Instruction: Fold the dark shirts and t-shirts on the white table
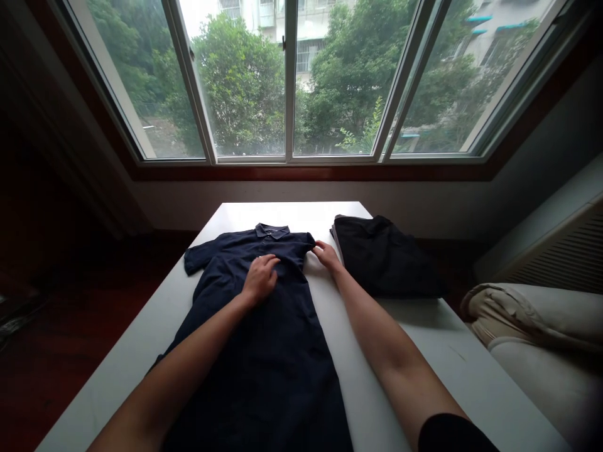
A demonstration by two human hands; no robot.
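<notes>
A navy short-sleeved polo shirt [277,339] lies spread out, collar toward the window and hem toward me. At its right sleeve end, my right hand [326,256] pinches the cuff between thumb and fingers, pulling the sleeve outward. My left hand [262,277] rests on or just above the chest below the collar, palm down, fingers loosely bent and apart, holding nothing. The other sleeve lies on the table to the left. My left forearm covers part of the shirt's body.
The white table [325,209] reaches toward a wall with a wide window [292,160]. To the right, a pile of folded dark clothes [386,257] sits near the table's edge. Beyond that edge are a pale cushioned item [546,370] and a slatted panel [560,245].
</notes>
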